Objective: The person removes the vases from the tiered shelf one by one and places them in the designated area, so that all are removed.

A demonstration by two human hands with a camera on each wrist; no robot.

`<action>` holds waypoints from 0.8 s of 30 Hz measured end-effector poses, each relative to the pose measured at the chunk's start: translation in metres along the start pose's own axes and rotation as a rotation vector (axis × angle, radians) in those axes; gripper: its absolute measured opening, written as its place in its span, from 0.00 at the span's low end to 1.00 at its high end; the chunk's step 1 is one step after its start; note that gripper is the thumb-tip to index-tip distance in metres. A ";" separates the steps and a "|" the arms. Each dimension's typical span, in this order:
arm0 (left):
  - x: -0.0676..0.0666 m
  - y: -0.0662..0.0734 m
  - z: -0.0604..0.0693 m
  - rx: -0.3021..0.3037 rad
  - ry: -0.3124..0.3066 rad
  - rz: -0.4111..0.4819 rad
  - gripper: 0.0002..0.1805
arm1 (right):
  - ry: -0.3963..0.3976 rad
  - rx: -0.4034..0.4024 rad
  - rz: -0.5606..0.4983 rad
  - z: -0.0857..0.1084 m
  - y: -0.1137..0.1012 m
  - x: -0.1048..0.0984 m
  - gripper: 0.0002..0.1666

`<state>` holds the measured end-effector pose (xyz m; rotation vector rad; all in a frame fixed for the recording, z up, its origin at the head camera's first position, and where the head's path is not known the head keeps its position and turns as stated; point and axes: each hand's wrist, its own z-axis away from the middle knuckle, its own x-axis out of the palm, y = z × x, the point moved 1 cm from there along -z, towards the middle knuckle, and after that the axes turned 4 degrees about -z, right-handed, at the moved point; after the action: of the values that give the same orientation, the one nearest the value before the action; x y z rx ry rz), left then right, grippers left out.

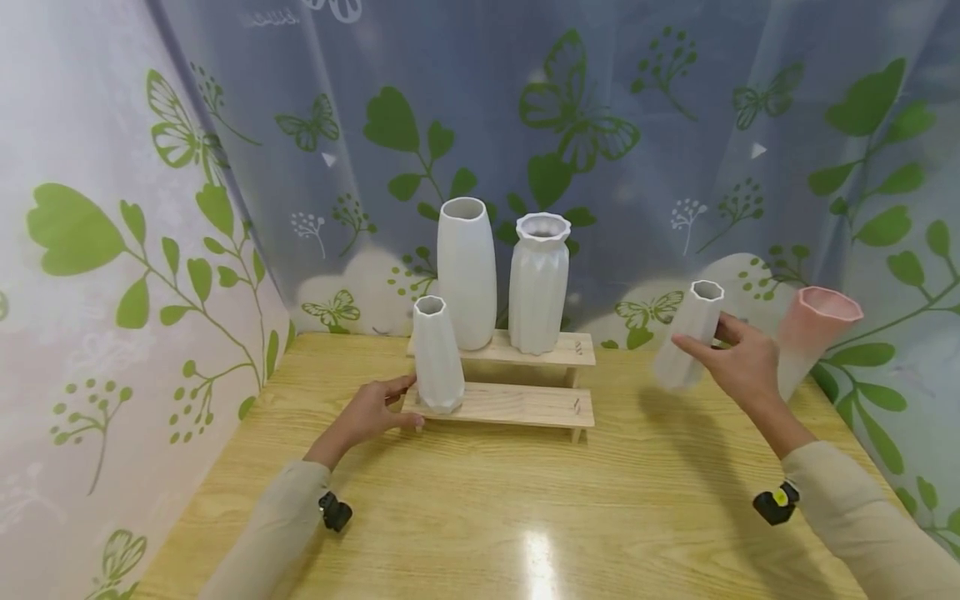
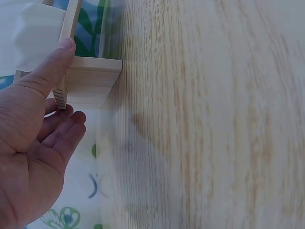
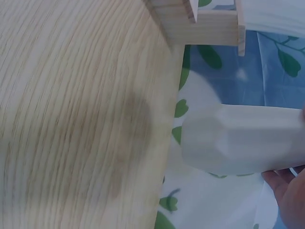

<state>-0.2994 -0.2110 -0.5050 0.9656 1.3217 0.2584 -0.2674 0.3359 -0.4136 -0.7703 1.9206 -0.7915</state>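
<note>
Two grips! Right hand [image 1: 742,360] clasped a vase [image 1: 687,340], frame right; left hand [image 1: 367,414], the stand [image 1: 517,405]: placing seemed on, needing gentle lowering.

Blue butterfly-print curtain [image 1: 465,58]; glossy wood-grain table [image 1: 450,517]

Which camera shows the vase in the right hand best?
Head view: the vase shows from rim to base. The right wrist view cuts off its top; the left wrist view misses it.
</note>
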 end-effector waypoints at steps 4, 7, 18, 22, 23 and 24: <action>0.000 0.000 0.000 -0.001 -0.003 0.007 0.47 | 0.027 0.008 0.013 -0.001 0.006 -0.002 0.38; 0.000 0.001 0.000 -0.007 -0.001 0.015 0.47 | 0.034 0.018 0.038 -0.002 0.009 -0.004 0.39; 0.002 -0.003 0.000 -0.022 -0.003 0.027 0.48 | 0.059 0.062 0.061 -0.006 0.026 -0.008 0.39; 0.001 -0.003 0.000 -0.026 -0.008 0.034 0.49 | 0.074 0.075 0.077 -0.008 0.030 -0.009 0.39; 0.001 -0.003 0.000 -0.026 -0.008 0.036 0.49 | 0.073 0.080 0.083 -0.008 0.031 -0.009 0.40; 0.001 -0.003 0.000 -0.027 -0.009 0.036 0.49 | 0.072 0.085 0.087 -0.008 0.032 -0.010 0.40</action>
<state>-0.3005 -0.2119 -0.5076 0.9676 1.2906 0.2989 -0.2767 0.3642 -0.4305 -0.6094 1.9568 -0.8513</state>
